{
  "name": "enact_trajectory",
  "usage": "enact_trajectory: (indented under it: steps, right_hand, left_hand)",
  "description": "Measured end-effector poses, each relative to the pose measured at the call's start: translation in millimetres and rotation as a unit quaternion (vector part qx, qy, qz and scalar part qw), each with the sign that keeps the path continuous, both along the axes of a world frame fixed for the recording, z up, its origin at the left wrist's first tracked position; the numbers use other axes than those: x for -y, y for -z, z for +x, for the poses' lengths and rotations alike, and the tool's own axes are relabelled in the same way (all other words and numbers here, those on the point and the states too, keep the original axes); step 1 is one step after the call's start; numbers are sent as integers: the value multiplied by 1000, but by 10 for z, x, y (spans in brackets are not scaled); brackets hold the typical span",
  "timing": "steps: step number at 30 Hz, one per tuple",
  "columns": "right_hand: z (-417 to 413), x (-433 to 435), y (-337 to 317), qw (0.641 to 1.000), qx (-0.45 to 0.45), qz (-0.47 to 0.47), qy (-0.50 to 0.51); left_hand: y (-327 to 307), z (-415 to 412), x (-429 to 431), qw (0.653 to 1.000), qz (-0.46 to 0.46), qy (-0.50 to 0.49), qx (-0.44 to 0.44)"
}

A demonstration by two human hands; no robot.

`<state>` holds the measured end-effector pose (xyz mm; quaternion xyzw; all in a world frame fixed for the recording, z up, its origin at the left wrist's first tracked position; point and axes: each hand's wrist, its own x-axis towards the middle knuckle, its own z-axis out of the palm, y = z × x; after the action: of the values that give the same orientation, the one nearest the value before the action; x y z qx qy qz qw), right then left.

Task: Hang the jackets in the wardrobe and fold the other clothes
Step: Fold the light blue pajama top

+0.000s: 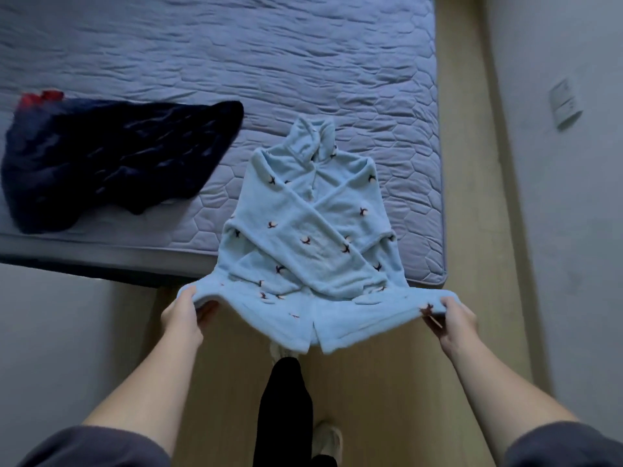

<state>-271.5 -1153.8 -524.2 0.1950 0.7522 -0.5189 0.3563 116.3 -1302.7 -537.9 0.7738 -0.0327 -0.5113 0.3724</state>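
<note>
the pale blue fleece top (313, 227), sleeves crossed, lay on the mattress (269, 62) corner, hem overhanging. the left hand (183, 316) pinched its eight o'clock hem corner, the right hand (455, 320) the four o'clock one. it looked soft, light and floppy, so the corners seemed the surest hold.

Left hand (183, 315): thumb on the upper side, fingers curled under, pinching the left hem corner of the top (310, 237).
Right hand (456, 323): the same pinch on the right hem corner, fingers tucked beneath.
Left arm (145, 375): stretched forward, forearm bare.
Right arm (502, 375): stretched forward, set well apart from the left.
Sleeves (101, 446): dark grey, pushed up towards the elbows.
Leg (286, 399): in black, between the arms.
</note>
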Motion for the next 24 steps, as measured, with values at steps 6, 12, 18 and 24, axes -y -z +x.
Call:
enact_trajectory:
  steps: [6,12,18,24]
  right_hand:
    - [-662,1780,-94,992,-111,-51,11]
    - [-1233,3484,70,977,-204,-62,-10]
    - [-1105,4133,804,957,-142,-61,-245]
    - [-342,3529,1634,616,-255,238,-707]
  left_hand:
    - [-151,-661,1887,995,-73,21,-62]
    - [10,-1338,3724,982,-157,69,-83]
    - [690,-1834,4175,927,-158,339,20]
    - [1507,-1920,3246,573,-123,732,347]
